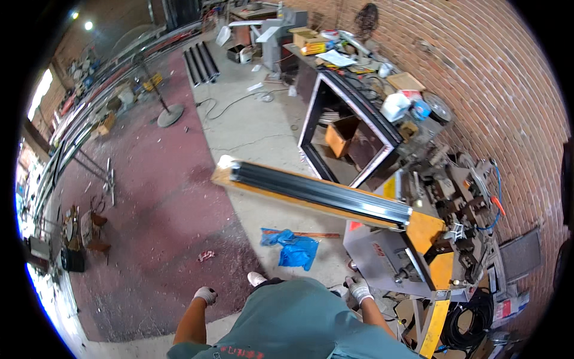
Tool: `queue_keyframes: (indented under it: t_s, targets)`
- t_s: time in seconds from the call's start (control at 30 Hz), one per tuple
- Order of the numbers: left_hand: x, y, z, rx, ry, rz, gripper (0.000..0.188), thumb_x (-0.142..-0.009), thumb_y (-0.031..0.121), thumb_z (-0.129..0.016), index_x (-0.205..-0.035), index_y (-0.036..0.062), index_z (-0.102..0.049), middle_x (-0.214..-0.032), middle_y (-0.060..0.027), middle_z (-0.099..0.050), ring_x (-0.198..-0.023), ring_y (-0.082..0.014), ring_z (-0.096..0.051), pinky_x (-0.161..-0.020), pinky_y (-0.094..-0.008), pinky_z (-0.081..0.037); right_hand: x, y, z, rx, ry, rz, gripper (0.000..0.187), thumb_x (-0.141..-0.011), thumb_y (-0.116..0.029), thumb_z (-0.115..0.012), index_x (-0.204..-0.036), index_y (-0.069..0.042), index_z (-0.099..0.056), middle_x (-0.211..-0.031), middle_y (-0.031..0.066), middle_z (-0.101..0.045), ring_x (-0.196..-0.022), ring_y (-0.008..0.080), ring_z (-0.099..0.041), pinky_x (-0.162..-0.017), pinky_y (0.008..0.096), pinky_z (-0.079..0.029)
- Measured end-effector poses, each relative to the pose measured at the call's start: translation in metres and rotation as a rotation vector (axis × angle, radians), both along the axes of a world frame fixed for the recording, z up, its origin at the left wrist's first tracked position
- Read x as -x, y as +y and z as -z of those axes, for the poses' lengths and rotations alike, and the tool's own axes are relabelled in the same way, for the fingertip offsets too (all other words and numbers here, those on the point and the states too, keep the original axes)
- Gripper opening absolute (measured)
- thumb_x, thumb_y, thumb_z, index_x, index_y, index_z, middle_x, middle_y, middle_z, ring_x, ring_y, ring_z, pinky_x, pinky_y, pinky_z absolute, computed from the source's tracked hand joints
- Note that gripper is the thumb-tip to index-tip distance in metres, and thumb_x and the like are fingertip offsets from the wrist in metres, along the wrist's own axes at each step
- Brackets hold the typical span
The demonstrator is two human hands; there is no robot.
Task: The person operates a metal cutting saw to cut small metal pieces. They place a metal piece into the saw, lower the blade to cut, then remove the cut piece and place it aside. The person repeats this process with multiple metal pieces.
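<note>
Main item: a bundle of long black metal profiles with a glossy, ribbed face (317,191), lying lengthwise on a narrow yellow-orange support beam (293,200), which shows along the bundle's near edge and past its left end. Position: ahead of the person, above floor level, well clear of both hands. Long axis: crosswise to the body, running obliquely from the far left end to the nearer right end, the latter beside a flat yellow plate (425,231) on the machine side. Left hand (205,294), in a pale glove with dark patches, hangs out to the left of the torso over the dark red floor (149,239); the bundle's left end lies forward and slightly right of it. Right hand (359,289), likewise gloved, sits low beside a grey metal cabinet (382,260); the bundle's right end lies forward and to its right. Of the two, the right hand is nearer the bundle; neither touches it. Fingers: left appear loosely curled, right partly bent and pointing forward; whether either set is pressed together or pinching something small, cannot tell. Crumpled blue plastic sheeting (299,250) lies on the floor between the torso and the bundle.
</note>
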State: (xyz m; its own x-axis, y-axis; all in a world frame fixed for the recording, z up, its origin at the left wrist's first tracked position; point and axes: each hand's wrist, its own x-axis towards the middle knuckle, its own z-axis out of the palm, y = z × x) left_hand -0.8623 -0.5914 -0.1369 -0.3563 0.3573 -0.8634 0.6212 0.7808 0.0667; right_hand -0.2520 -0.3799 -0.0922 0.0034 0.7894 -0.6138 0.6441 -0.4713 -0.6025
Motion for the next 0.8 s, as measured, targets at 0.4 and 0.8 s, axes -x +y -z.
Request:
queue_keyframes:
  t_s: [0.4, 0.8]
  targets:
    - [0.079, -0.020, -0.036, -0.610, -0.091, -0.320, 0.031, -0.086, 0.030, -0.074, -0.103, 0.0045, -0.075, -0.095, -0.0149, -0.077, -0.085, -0.0270, -0.074, -0.081, -0.0373, -0.057, 0.374, 0.065, -0.074, -0.236, -0.009, -1.202, 0.039, -0.098, -0.041, -0.058, -0.109, -0.007, -0.074, -0.106, 0.0221, -0.072, -0.102, 0.0399, -0.068, -0.090, 0.0487, -0.052]
    - [0.111, -0.246, 0.003, -0.124, 0.172, -1.056, 0.047, -0.084, 0.051, -0.075, -0.086, 0.0044, -0.074, -0.080, -0.0084, -0.075, -0.074, -0.0201, -0.070, -0.072, -0.0376, -0.055, 0.713, 0.089, -0.073, -0.249, 0.272, -1.737, 0.042, -0.096, -0.043, -0.059, -0.102, -0.005, -0.076, -0.096, 0.0201, -0.074, -0.091, 0.0398, -0.071, -0.085, 0.0483, -0.055]
